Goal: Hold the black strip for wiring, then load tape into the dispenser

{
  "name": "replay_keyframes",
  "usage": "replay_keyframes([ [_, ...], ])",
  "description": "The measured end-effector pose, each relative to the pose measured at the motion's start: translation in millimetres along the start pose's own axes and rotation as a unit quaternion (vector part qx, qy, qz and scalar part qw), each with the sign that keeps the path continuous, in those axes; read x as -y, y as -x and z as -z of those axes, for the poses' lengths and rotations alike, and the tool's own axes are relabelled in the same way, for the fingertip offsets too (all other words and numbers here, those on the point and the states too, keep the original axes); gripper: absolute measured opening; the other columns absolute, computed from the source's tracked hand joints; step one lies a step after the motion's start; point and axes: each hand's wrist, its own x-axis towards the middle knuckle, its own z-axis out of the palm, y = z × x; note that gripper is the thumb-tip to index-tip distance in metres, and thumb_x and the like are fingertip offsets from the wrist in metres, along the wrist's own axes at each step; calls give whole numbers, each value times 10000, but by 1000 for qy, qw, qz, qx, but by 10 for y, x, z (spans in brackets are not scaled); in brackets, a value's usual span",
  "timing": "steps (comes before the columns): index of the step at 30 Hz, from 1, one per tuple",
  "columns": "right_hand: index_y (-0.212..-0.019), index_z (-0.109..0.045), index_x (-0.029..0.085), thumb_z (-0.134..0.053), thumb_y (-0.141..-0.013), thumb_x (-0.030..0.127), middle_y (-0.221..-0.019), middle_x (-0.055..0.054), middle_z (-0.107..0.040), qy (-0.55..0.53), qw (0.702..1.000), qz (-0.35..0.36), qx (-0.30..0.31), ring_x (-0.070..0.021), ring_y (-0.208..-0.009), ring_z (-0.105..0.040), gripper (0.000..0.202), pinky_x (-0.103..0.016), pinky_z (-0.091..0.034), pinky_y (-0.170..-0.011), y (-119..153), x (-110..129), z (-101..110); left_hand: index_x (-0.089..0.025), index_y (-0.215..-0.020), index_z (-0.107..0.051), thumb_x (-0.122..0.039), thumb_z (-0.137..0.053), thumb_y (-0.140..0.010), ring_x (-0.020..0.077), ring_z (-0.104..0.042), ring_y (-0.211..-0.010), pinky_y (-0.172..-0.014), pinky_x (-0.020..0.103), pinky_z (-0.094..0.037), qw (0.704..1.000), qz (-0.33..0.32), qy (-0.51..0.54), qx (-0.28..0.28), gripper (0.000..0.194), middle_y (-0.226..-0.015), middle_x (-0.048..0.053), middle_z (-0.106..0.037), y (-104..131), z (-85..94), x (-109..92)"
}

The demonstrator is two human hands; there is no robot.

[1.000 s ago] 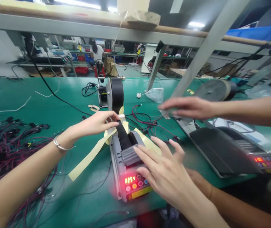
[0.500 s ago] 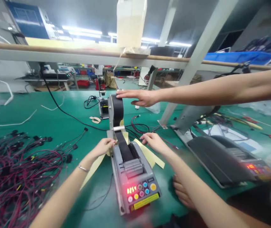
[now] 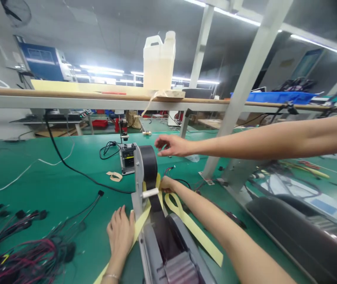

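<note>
A grey tape dispenser (image 3: 144,256) stands before me with a roll of black tape (image 3: 149,163) on its upright holder. The tape runs down past a white roller (image 3: 149,193) into the machine. My left hand (image 3: 121,230) is left of the dispenser, palm down with fingers spread, beside a pale yellow strip (image 3: 140,227). My right hand (image 3: 168,184) is curled at the right of the holder, closed on the yellow strip below the roll; its fingertips are partly hidden. Another part of the strip (image 3: 199,232) loops out and lies along the dispenser's right side.
A co-worker's hand (image 3: 172,145) reaches in from the right, just behind the roll. Bundled wires (image 3: 38,256) with black connectors lie at left. A second dispenser (image 3: 292,228) sits at right, a smaller device (image 3: 127,157) behind. A jug (image 3: 159,67) stands on the shelf.
The co-worker's hand has come off the tape roll. My right hand has moved in toward the holder, and my left has lowered and spread its fingers. The view has tilted up.
</note>
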Motion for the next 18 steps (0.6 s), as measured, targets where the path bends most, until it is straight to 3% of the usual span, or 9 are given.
replay_keyframes([
  [3,-899,-591,-75,-392,-783,329,-685,37,-618,44,985,-14,167,-8,-610,-569,464,-147,-413,-639,-127,-115,78,-154,-1263,-471,-409,-273,-897,285,-369,-1252,-970,466,-296,999,22,24,20,488,-1295,125,-515,-32,-28,14],
  [6,-834,-653,30,-618,-709,337,-690,-35,-671,63,955,-42,287,-87,-608,-609,333,-169,-450,-577,-188,-182,103,-256,-1157,-571,-469,-331,-867,291,-343,-1268,-980,487,-271,999,-6,23,41,433,-1295,60,-527,-41,2,22],
  [8,-783,-664,88,-645,-727,351,-714,-52,-681,80,936,-45,339,-108,-623,-615,270,-178,-465,-568,-218,-205,96,-272,-1095,-611,-508,-391,-835,293,-338,-1272,-997,476,-253,998,-37,18,54,414,-1287,46,-534,-32,33,17],
  [13,-758,-647,112,-609,-765,362,-665,-6,-659,91,933,-33,347,-79,-580,-587,253,-155,-449,-551,-210,-190,49,-196,-1085,-578,-532,-511,-756,277,-384,-1236,-1010,440,-253,996,-66,12,64,475,-1253,105,-536,2,122,-39],
  [15,-790,-652,52,-585,-745,360,-636,-3,-653,91,938,-22,335,-59,-557,-574,318,-137,-427,-549,-167,-151,68,-190,-1012,-573,-506,-513,-756,265,-431,-1184,-993,430,-270,996,-65,11,64,411,-1193,113,-558,14,156,-63],
  [18,-916,-611,-80,-341,-782,345,-654,24,-624,89,950,9,298,1,-566,-549,521,-100,-363,-559,-65,-140,120,-206,-935,-562,-468,-509,-765,253,-471,-1113,-969,421,-287,996,-65,20,57,317,-1094,92,-582,28,200,-81],
])
